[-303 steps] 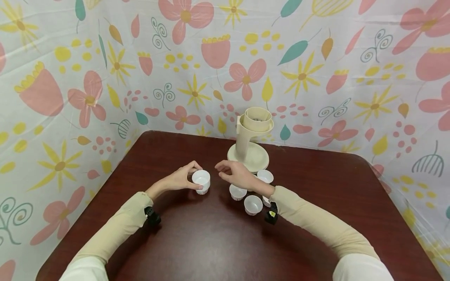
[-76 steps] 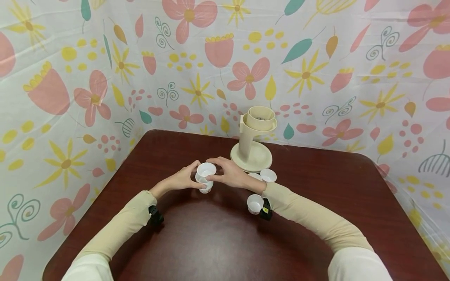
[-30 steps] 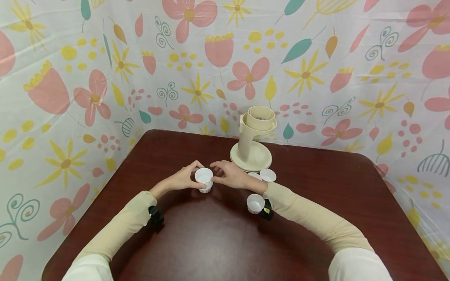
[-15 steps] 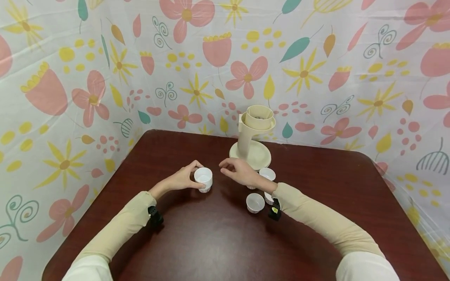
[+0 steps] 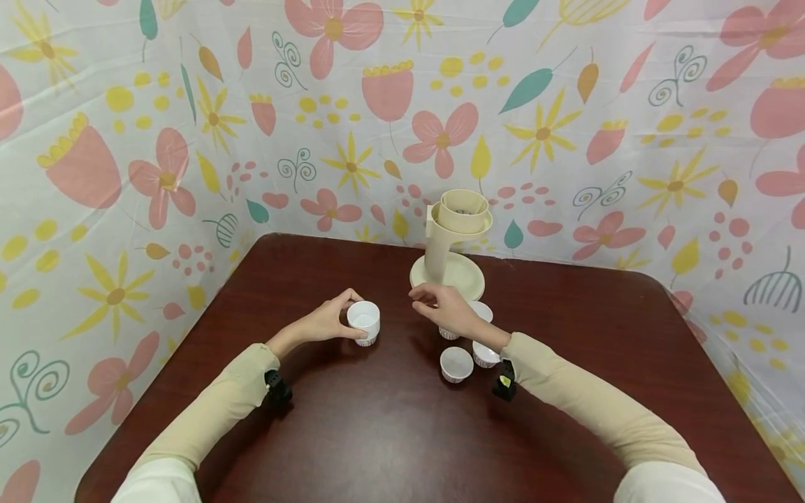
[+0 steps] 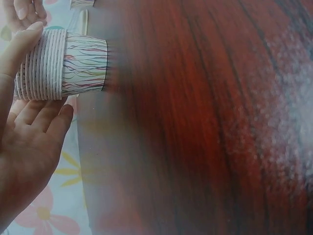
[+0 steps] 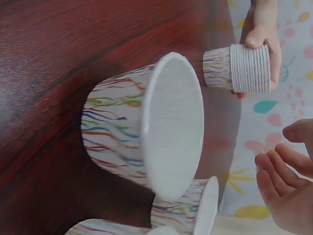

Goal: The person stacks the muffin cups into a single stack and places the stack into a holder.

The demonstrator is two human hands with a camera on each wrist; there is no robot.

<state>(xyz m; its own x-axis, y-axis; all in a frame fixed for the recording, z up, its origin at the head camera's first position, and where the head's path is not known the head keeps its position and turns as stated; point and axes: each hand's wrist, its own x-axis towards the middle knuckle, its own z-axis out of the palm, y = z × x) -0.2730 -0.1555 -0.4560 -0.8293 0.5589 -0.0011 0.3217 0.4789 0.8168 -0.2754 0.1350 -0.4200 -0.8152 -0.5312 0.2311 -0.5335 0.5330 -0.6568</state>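
My left hand (image 5: 321, 321) grips a stack of nested white paper cups (image 5: 364, 320), thumb on the near side and fingers behind. In the left wrist view the stack's rims (image 6: 41, 63) lie close together, and the lowest cup shows coloured wavy lines. My right hand (image 5: 445, 309) holds nothing; its fingers are loosely bent in the right wrist view. It hovers above several loose cups, partly hiding those behind it. A front cup (image 5: 456, 365) stands mouth up, with another cup (image 5: 485, 355) beside it near my right wrist. The front cup (image 7: 115, 122) looms large in the right wrist view.
Behind the loose cups stands a cream stand (image 5: 437, 255) with a round holder (image 5: 463, 213) on top and a round base (image 5: 465, 279). The dark wooden table (image 5: 352, 433) meets a flower-printed cloth (image 5: 352, 84) at its back edge.
My right hand brought a cup down onto the stack, let go and moved right over the loose cups. One loose cup from the earliest frame is gone from its spot. My left hand keeps its grip.
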